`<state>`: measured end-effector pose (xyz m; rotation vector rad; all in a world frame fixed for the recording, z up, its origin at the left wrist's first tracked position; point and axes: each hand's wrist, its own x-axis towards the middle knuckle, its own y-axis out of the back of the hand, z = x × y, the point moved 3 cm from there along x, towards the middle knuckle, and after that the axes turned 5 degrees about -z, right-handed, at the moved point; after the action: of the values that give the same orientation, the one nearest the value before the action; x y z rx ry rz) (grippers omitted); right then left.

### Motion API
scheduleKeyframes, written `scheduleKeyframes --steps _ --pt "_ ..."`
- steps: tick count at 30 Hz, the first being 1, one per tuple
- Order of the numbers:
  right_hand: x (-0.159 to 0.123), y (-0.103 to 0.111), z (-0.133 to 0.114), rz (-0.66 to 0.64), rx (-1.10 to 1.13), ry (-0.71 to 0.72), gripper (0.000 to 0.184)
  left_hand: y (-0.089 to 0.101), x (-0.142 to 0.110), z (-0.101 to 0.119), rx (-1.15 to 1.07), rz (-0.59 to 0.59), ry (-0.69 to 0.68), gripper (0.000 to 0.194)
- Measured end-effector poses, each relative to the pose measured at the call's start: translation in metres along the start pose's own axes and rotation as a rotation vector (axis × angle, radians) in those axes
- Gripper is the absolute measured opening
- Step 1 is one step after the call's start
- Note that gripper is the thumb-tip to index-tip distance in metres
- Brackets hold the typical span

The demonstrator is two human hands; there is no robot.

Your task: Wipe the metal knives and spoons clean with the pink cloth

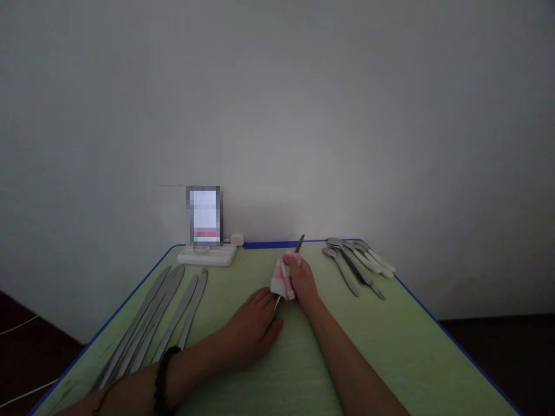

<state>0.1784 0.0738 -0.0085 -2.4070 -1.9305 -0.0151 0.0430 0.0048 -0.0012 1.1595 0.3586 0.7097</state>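
Note:
My left hand point(254, 326) is closed on the near end of a slim metal table knife point(300, 242), low over the middle of the table. Wrapped round the knife's middle is a pink and white cloth point(281, 276), gripped in my right hand point(304, 283). Only the knife's far tip and a short stretch between my hands show; cloth and fingers hide the rest. To the left lie several metal knives point(173, 309), partly behind my left forearm. On the right is a group of spoons point(342, 271), some with white handles point(373, 260).
A lit phone or small screen point(205, 215), blurred, stands on a white base point(208, 255) at the back left, with a small white plug-like block point(237, 238) beside it. The green table point(277, 381) has a blue edge and meets a plain wall point(277, 115).

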Motion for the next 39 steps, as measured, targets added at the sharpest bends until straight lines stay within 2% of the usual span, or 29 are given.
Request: scheduleKeyframes --steps 4,7,11,15,17,20,25,28,30,33,36,37,39 --pt "0.007 0.01 0.005 -0.077 0.508 -0.183 0.023 -0.005 0.001 -0.003 -0.001 0.014 0.005 0.046" --pt "0.009 0.011 0.006 -0.094 0.663 -0.223 0.023 -0.006 0.001 -0.004 -0.008 0.025 -0.017 0.046" --pt "0.006 0.007 0.006 -0.084 0.55 -0.123 0.03 -0.001 0.0 -0.005 -0.191 0.056 0.02 0.038" --pt "-0.003 -0.003 0.009 -0.374 0.363 -0.121 0.044 0.006 0.001 -0.005 -0.455 0.088 0.146 0.036" --pt "-0.006 -0.005 0.009 -0.443 0.328 -0.122 0.045 0.006 0.002 -0.004 -0.493 0.076 0.186 0.039" --pt "-0.006 -0.004 0.006 -0.413 0.368 -0.106 0.044 0.004 0.004 -0.004 -0.513 0.008 0.22 0.037" --pt "0.005 0.005 0.004 -0.136 0.506 -0.066 0.049 0.003 0.002 -0.003 -0.364 -0.055 0.163 0.029" --pt "0.007 0.009 0.006 -0.054 0.547 -0.08 0.049 0.003 0.0 -0.002 -0.278 -0.07 0.117 0.03" --pt "0.006 0.008 0.007 -0.077 0.55 -0.076 0.045 0.003 0.0 -0.001 -0.332 -0.076 0.118 0.031" --pt "0.001 -0.001 0.008 -0.257 0.468 -0.087 0.04 0.002 0.001 -0.003 -0.519 -0.035 0.206 0.037" --pt "-0.003 -0.008 0.009 -0.409 0.415 -0.123 0.036 0.003 0.003 -0.005 -0.583 0.014 0.271 0.04" --pt "-0.003 -0.008 0.009 -0.412 0.435 -0.134 0.035 0.003 0.003 -0.005 -0.579 0.001 0.264 0.04" --pt "-0.001 -0.006 0.008 -0.341 0.535 -0.135 0.033 0.004 0.003 -0.003 -0.532 -0.048 0.222 0.038"
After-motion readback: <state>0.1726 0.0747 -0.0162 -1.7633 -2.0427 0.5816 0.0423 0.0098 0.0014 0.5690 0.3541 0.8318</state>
